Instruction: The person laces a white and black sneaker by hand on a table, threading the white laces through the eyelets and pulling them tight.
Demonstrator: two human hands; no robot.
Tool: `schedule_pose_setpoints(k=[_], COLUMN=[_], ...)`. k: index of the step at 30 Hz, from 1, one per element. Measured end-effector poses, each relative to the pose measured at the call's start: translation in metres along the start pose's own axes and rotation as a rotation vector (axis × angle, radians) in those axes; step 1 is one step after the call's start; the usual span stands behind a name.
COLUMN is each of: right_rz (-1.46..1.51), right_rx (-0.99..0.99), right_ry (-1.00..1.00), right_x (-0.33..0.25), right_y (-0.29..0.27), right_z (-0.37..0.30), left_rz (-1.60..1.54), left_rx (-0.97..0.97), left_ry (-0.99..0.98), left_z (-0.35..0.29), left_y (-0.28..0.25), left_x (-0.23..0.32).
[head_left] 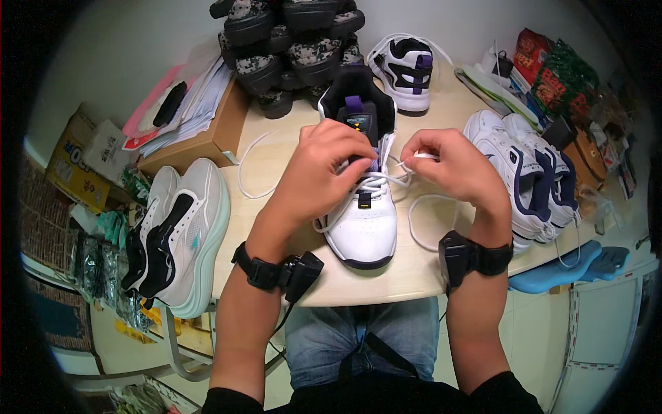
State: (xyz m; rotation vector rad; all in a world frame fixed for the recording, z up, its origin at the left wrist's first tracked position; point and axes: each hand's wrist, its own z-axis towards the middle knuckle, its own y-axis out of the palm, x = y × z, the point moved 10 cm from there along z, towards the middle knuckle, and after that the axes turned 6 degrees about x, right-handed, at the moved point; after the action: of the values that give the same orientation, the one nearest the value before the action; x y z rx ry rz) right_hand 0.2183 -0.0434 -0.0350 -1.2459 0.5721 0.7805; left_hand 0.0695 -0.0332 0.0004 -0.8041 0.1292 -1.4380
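Observation:
A white sneaker [360, 238] with a black toe edge and purple on its tongue lies toe toward me in the middle of the table. Over its laced opening my left hand [317, 169] is closed, thumb and forefinger pinching at the sneaker's upper by the tongue; the exact spot is partly hidden. Just right of the shoe, my right hand [452, 165] is closed with a white shoelace [387, 178] between thumb and fingers. That lace runs from the shoe's eyelets, and a loose loop of it curves on the tabletop below the hand. Another loose lace [243, 171] trails out to the left.
Behind stands a matching sneaker [407, 76]. Camouflage-patterned shoes [289, 55] are piled at the back. Pale sneakers [196, 241] stand left, white-and-navy sneakers [520, 165] right. A cardboard box [224, 127] bears papers. Wide table [324, 293]; blue stool [565, 269] beyond its right edge.

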Motion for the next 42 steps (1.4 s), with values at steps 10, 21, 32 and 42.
schedule_pose_setpoints(k=[10,21,32,42], right_rz=[0.0,-0.061,-0.077,-0.075], right_rx=[0.025,-0.006,-0.043,-0.114], right_ry=[-0.029,-0.011,0.033,-0.017], right_x=[-0.006,-0.005,-0.004,-0.007], right_y=[0.011,0.018,0.023,0.024], right_z=[0.004,0.001,0.001,0.0], left_rz=[0.121,0.107,0.107,0.119], left_rx=[-0.141,-0.133,-0.121,-0.083], left_ry=[-0.058,-0.076,-0.045,-0.057], left_z=[-0.005,-0.006,-0.007,-0.006], left_y=[0.024,0.024,0.025,0.025], left_x=[-0.006,-0.008,-0.006,-0.006])
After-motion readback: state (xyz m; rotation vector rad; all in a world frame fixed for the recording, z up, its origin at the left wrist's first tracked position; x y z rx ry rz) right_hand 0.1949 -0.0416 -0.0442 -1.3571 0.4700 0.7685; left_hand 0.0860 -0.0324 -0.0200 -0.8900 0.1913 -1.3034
